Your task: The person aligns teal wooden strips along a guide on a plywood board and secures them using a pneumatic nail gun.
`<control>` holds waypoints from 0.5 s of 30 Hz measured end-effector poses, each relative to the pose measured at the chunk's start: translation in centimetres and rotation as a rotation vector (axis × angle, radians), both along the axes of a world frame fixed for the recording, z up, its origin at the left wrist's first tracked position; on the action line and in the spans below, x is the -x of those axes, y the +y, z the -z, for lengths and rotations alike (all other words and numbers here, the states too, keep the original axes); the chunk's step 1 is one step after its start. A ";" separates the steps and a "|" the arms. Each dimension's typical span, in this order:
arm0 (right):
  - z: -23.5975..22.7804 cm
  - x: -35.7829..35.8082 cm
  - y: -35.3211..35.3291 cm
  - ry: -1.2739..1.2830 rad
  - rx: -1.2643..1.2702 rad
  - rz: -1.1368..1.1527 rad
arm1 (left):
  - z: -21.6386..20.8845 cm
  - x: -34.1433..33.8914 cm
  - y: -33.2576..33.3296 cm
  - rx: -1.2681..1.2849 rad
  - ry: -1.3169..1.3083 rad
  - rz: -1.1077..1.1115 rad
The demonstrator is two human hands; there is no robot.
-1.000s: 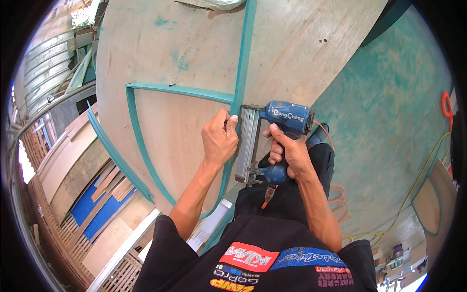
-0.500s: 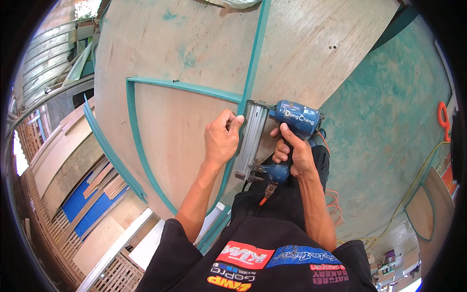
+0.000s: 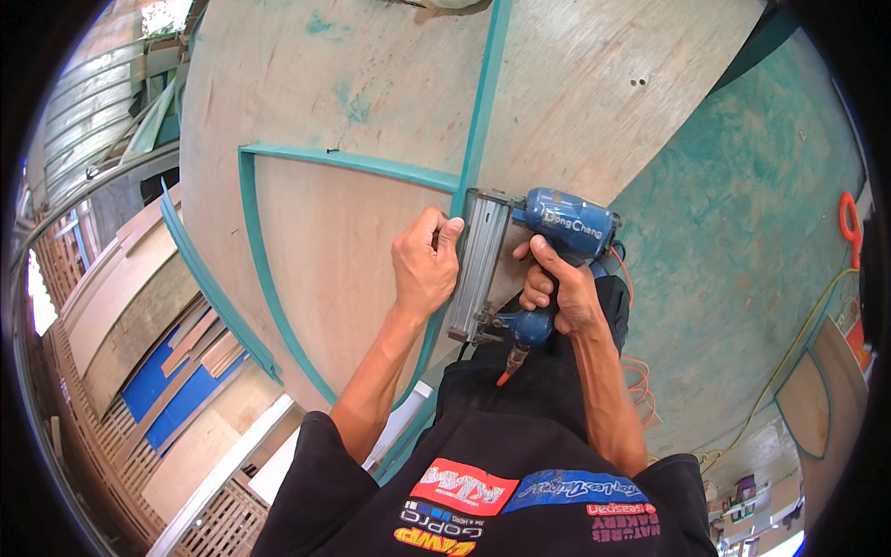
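Observation:
My right hand is wrapped round the grip of a blue nail gun. Its long silver magazine slants beside my left hand, and its nose meets a green-edged wooden strip. My left hand is closed at this strip just below the nose, thumb and curled fingers pinching its edge; the fingertips are partly hidden. A green crosspiece joins the strip near the nail gun, and a curved green strip bends down from its far end. All of them lie on a large plywood panel.
Boards and wooden offcuts are stacked at the left, beside a bent green strip. An orange air hose and a yellow hose run over the green-stained floor. A curved panel leans at the right.
Both hands and the nail gun keep nearly the same place against the strip. The view has shifted only slightly.

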State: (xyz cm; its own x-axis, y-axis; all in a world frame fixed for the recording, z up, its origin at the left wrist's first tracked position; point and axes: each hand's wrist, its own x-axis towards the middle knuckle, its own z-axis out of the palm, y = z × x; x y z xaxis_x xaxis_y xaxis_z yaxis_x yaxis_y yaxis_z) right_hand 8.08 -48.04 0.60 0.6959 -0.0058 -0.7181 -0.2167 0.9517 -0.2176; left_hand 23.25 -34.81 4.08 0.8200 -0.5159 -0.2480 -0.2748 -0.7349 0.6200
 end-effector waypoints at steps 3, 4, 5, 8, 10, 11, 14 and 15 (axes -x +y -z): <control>-0.1 -0.1 -0.1 -0.008 -0.008 0.010 | -0.3 -0.2 -0.4 -0.024 0.010 0.015; -0.1 -0.1 -0.1 -0.005 -0.011 0.008 | -0.2 -0.2 -0.3 -0.017 0.001 0.024; 0.0 -0.1 -0.1 -0.004 -0.015 0.005 | 0.0 -0.1 -0.1 -0.011 -0.009 0.034; -0.4 -0.3 0.1 0.009 -0.027 0.034 | 0.2 -0.2 0.2 0.021 -0.022 0.044; -0.3 -0.3 0.0 0.005 -0.030 0.040 | 0.2 -0.2 0.0 0.017 -0.028 0.050; -0.3 -0.2 0.1 0.001 -0.016 0.029 | 0.2 -0.2 0.0 0.012 -0.026 0.053; -0.3 -0.1 0.2 -0.007 -0.015 0.026 | 0.6 0.1 0.1 0.022 -0.096 0.079; -0.2 -0.1 0.3 -0.009 -0.020 0.031 | 1.0 0.3 0.2 0.030 -0.131 0.090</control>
